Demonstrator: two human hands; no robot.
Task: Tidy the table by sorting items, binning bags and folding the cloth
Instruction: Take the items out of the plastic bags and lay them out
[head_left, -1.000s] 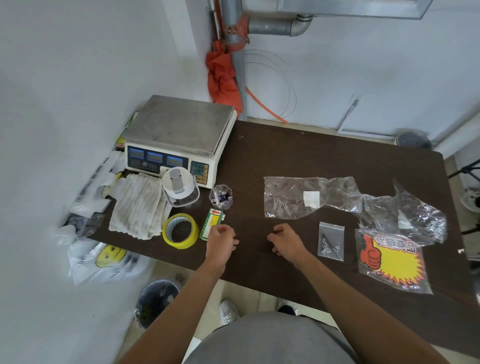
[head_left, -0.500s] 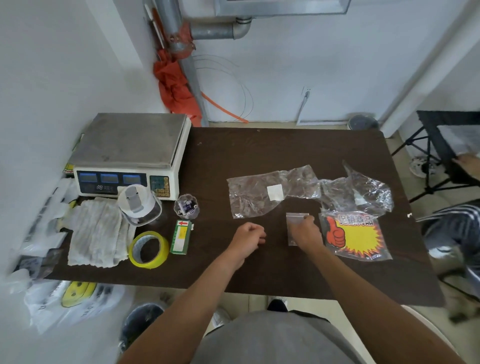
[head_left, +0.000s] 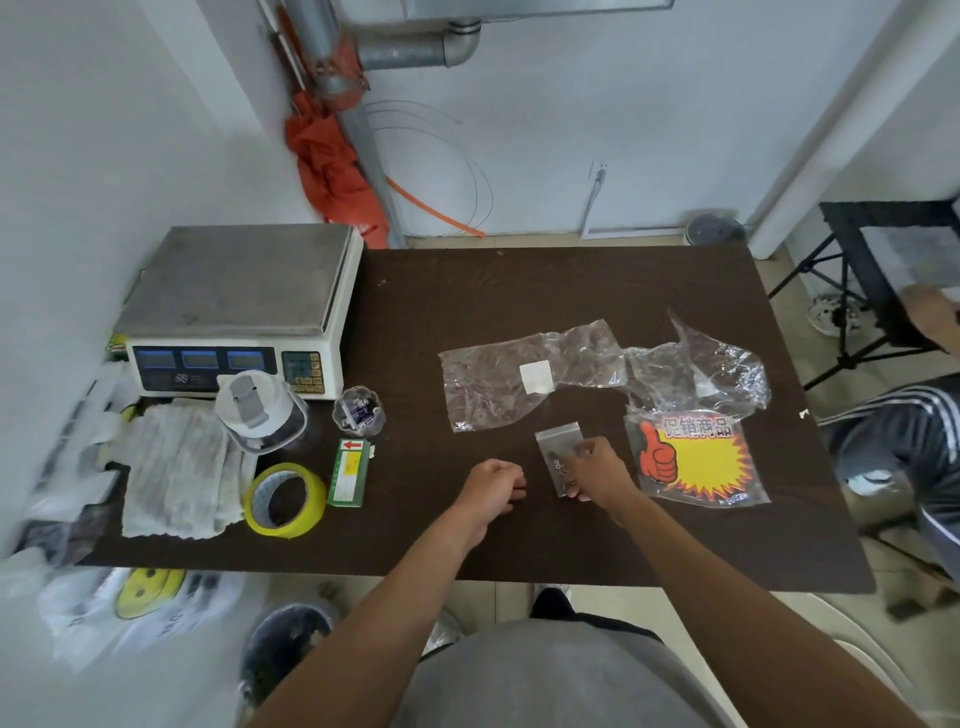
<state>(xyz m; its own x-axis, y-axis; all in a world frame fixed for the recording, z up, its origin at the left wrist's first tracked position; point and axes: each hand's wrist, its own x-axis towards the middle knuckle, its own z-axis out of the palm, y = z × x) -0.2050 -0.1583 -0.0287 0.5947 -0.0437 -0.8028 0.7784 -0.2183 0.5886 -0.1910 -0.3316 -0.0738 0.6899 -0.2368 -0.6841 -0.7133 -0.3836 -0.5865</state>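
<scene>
White walls are boxing in a dark table (head_left: 519, 291) that is filling the middle of the frame, and we are leaning over its near edge. Our right hand (head_left: 597, 470) is pinching a small zip bag (head_left: 558, 449) at centre right, the bag lying flat on the wood. Our left hand (head_left: 493, 486) is resting just left of it, curled into an empty fist. Above the zip bag a clear bag (head_left: 498, 379) is lying flat, with a crumpled bag (head_left: 711, 369) to its right and a thumbs-up sign (head_left: 696, 457) below that. At the left, a scale (head_left: 239, 301) is sitting by the wall; a cloth (head_left: 176, 473), jar (head_left: 260, 410), tape (head_left: 284, 499) and green box (head_left: 350, 472) are lying in front of it. A bin (head_left: 285, 639) is showing at lower left.
</scene>
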